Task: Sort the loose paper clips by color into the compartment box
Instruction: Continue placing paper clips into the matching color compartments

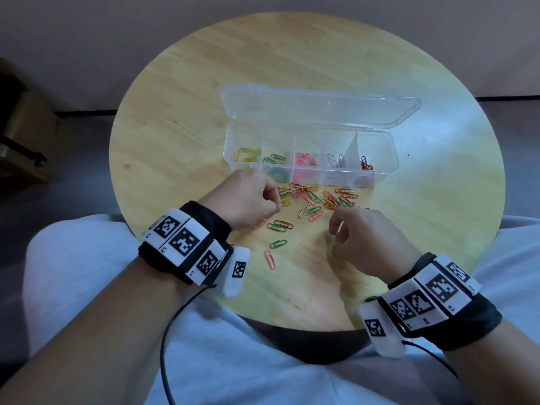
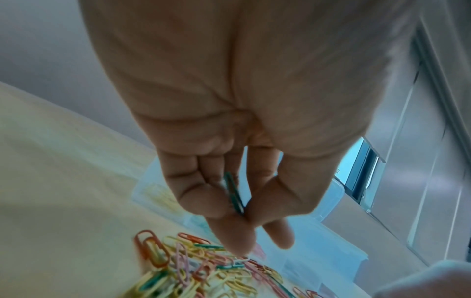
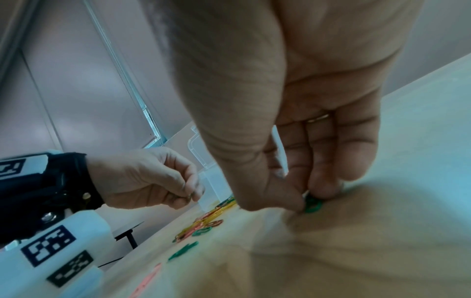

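A clear compartment box (image 1: 393, 159) lies open on the round wooden table (image 1: 190, 118), its lid (image 1: 318, 106) folded back. From left to right its compartments hold yellow, green, pink, silver and red clips. Loose mixed-colour paper clips (image 1: 315, 200) are scattered in front of it. My left hand (image 1: 276, 204) hovers over the pile's left end; the left wrist view shows it (image 2: 242, 213) pinching a green clip (image 2: 233, 193) between thumb and fingers. My right hand (image 1: 339, 217) is at the pile's right end, where it (image 3: 307, 198) pinches another green clip (image 3: 312, 204) against the tabletop.
A stray green clip (image 1: 278, 244) and a pink clip (image 1: 270, 258) lie closer to the table's near edge. Both wrists carry marker bands with trailing black cables. My lap in pale trousers is under the near edge. A brown box (image 1: 26, 135) stands on the floor at left.
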### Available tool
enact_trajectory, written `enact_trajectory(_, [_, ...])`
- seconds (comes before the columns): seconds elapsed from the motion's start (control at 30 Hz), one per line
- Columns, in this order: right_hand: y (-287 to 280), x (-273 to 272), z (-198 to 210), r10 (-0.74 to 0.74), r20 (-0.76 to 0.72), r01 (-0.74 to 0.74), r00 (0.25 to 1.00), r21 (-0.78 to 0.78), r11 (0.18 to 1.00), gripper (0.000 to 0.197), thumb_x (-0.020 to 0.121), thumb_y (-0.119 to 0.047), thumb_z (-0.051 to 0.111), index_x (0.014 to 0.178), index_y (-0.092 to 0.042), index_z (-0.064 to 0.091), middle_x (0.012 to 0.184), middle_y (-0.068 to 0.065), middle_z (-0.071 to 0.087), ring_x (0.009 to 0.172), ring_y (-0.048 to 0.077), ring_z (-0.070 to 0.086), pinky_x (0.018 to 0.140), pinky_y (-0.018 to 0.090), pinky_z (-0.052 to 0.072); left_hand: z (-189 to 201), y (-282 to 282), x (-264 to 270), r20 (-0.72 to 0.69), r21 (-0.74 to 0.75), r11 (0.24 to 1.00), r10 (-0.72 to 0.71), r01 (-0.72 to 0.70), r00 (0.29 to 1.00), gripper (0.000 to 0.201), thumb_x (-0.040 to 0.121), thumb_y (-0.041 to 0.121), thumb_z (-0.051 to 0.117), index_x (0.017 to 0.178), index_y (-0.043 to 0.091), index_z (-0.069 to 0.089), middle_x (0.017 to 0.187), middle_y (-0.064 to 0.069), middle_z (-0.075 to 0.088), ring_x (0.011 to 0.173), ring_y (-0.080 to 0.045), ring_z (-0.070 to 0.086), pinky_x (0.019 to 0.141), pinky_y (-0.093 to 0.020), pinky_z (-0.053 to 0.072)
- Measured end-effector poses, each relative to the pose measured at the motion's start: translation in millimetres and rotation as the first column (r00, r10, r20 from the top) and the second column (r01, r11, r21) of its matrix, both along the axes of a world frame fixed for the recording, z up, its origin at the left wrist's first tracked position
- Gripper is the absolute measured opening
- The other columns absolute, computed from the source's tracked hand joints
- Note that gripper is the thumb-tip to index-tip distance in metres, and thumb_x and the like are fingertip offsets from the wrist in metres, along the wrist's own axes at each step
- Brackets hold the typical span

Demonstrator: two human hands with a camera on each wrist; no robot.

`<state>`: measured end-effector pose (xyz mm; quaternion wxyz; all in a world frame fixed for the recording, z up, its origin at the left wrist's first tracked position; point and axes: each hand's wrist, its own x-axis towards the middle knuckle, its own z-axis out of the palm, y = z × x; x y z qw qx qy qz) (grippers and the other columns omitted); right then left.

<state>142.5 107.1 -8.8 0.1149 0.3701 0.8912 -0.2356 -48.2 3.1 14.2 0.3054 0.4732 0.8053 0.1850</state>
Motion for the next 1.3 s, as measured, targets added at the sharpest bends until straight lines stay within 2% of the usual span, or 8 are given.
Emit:
enact_trajectory(0.13, [5,6,12,-0.016,-0.012,0.016,1.000,-0.035,0.999,0.022,0.070,-0.019,0.072,0.083,-0.025,0.056,0.073,-0.005,0.061,0.071,0.019,0.055,0.062,0.030,0.045,4,-2,3,0.040,-0.031,0.999,-0.028,0.029,0.999,0.029,0.084,0.004,0.044,0.070,0.016,0.067,0.065,0.008,0.061,0.058,0.001,0.052,0.053,-0.015,0.035])
enact_trajectory(0.23, [6,8,14,-0.020,0.061,0.020,0.998,-0.010,1.000,0.019,0.069,-0.021,0.074,0.080,-0.025,0.060,0.078,-0.005,0.065,0.077,0.020,0.059,0.068,0.032,0.051,1,-1,9,0.026,-0.041,0.997,-0.059,0.060,0.998,0.023,0.087,0.015,0.049,0.074,0.010,0.067,0.068,0.003,0.062,0.066,-0.012,0.055,0.060,-0.027,0.042])
enact_trajectory(0.47, [-2,4,3,0.016,0.100,-0.020,0.995,0.039,0.999,0.013,0.071,-0.017,0.065,0.077,-0.028,0.061,0.082,-0.002,0.066,0.083,0.022,0.061,0.072,0.034,0.054,-9,-2,22,-0.203,-0.211,0.969,-0.174,0.131,0.964,0.011,0.073,0.033,0.070,0.072,0.023,0.066,0.067,0.011,0.059,0.067,-0.006,0.056,0.053,-0.023,0.037])
enact_trajectory(0.6, [4,6,7,-0.025,0.072,0.021,0.997,0.052,0.998,0.015,0.070,-0.019,0.069,0.083,-0.026,0.066,0.083,-0.001,0.067,0.082,0.023,0.062,0.072,0.034,0.053,-11,-4,23,-0.241,-0.260,0.955,-0.209,0.144,0.948,0.015,0.075,0.040,0.073,0.075,0.025,0.067,0.081,0.009,0.065,0.080,-0.014,0.062,0.062,-0.027,0.043])
enact_trajectory(0.83, [13,7,3,0.016,0.068,-0.020,0.998,0.070,0.997,0.015,0.074,-0.011,0.069,0.081,-0.023,0.075,0.081,0.003,0.070,0.079,0.025,0.064,0.070,0.033,0.054,-12,4,37,-0.279,-0.319,0.930,-0.276,0.182,0.920,0.004,0.071,0.022,0.068,0.073,0.021,0.071,0.068,0.006,0.068,0.074,-0.018,0.065,0.058,-0.026,0.047])
enact_trajectory(1.0, [15,10,2,0.049,0.165,-0.069,0.985,0.116,0.991,0.008,0.086,-0.030,0.067,0.088,-0.023,0.069,0.087,-0.002,0.058,0.087,0.026,0.061,0.069,0.031,0.050,-19,2,38,-0.196,-0.343,0.906,-0.327,0.248,0.925,0.013,0.074,0.026,0.058,0.073,0.016,0.066,0.062,0.006,0.071,0.073,-0.014,0.067,0.067,-0.034,0.057])
enact_trajectory(1.13, [11,12,-1,0.143,0.219,-0.178,0.965,0.148,0.973,0.019,0.090,-0.024,0.051,0.091,-0.012,0.066,0.094,0.002,0.058,0.088,0.025,0.060,0.070,0.033,0.052,-10,4,30,-0.012,-0.203,0.962,-0.192,0.186,0.981,0.027,0.091,0.027,0.044,0.067,0.014,0.044,0.068,-0.001,0.056,0.069,-0.020,0.052,0.059,-0.029,0.041])
enact_trajectory(1.3, [9,7,4,0.155,0.246,-0.191,0.957,0.131,0.973,0.025,0.087,-0.028,0.054,0.086,-0.008,0.067,0.091,0.006,0.062,0.086,0.028,0.060,0.069,0.035,0.051,6,-2,5,0.244,0.007,1.000,0.001,-0.003,0.970,0.029,0.092,0.012,0.043,0.063,0.013,0.041,0.058,-0.004,0.049,0.040,-0.004,0.044,0.045,-0.027,0.031])
